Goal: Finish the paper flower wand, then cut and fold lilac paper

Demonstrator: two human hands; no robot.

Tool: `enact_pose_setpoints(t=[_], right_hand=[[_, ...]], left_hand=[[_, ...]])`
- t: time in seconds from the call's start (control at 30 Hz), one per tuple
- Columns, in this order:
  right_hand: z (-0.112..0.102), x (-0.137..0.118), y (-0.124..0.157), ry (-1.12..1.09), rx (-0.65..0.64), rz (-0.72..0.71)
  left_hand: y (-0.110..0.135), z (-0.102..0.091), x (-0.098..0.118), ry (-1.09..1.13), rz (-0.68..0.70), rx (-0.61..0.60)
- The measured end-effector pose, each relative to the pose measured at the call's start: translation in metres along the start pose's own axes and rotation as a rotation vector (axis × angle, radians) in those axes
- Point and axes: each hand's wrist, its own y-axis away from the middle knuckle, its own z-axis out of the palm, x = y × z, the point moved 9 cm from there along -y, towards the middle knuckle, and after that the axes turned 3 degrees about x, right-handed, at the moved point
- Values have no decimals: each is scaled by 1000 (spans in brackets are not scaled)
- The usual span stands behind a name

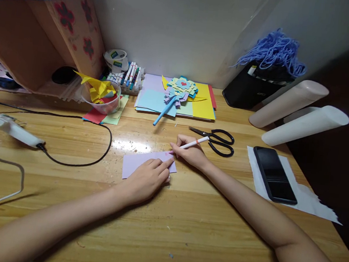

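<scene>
The left hand [148, 178] presses flat on the lilac paper [136, 162] mid-desk [182, 233]. The right hand [191, 152] grips a pen [193, 142], its tip at the paper's corner. Marking looks underway and needs a steady hold.

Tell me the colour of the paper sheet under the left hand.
The paper sheet is pale lilac; the head view shows it best.
</scene>
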Motion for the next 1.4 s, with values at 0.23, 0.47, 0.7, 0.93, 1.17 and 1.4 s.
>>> enact_pose_setpoints(t=[0.23,0.47,0.7,0.93,1.17,1.4], right_hand=[[0,1,0,12,0,6],[-1,4,0,1,21,17],[-1,2,0,-13,18,-2],[0,2,0,-5,1,-4],[-1,1,0,20,1,-8],[0,1,0,30,-7,-4]], left_hand=[[-1,-1,2,-8,5,-7],[0,-1,1,8,6,4],[0,1,2,-29,16,-16],[-1,0,2,-21,15,-9],[0,1,3,-19,13,-19],[-1,0,3,-6,13,-13]])
